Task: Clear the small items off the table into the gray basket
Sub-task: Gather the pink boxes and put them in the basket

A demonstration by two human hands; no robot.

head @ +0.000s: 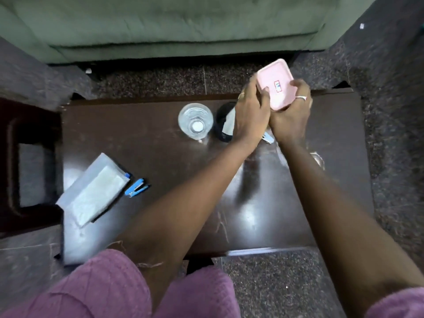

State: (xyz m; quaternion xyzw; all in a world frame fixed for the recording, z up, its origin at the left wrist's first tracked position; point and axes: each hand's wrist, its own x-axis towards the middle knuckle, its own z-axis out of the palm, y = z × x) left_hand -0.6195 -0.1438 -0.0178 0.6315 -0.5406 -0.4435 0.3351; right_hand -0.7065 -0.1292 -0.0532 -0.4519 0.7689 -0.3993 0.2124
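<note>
Both of my hands hold a pink lidded box (276,82) above the far right part of the dark wooden table (160,157). My left hand (251,111) grips its left side and my right hand (291,113) grips its right side and bottom. A blue stapler (135,190) lies on the table at the left, beside a gray rectangular basket (91,191) that sits tilted on the table's left edge. A dark round object (223,123) and a small metallic item (268,138) lie partly hidden under my hands.
A clear glass (195,121) stands at the table's far middle. A small round object (317,159) shows past my right forearm. A green sofa (160,26) is beyond the table, a dark wooden stool (27,168) at the left, and speckled stone floor all around.
</note>
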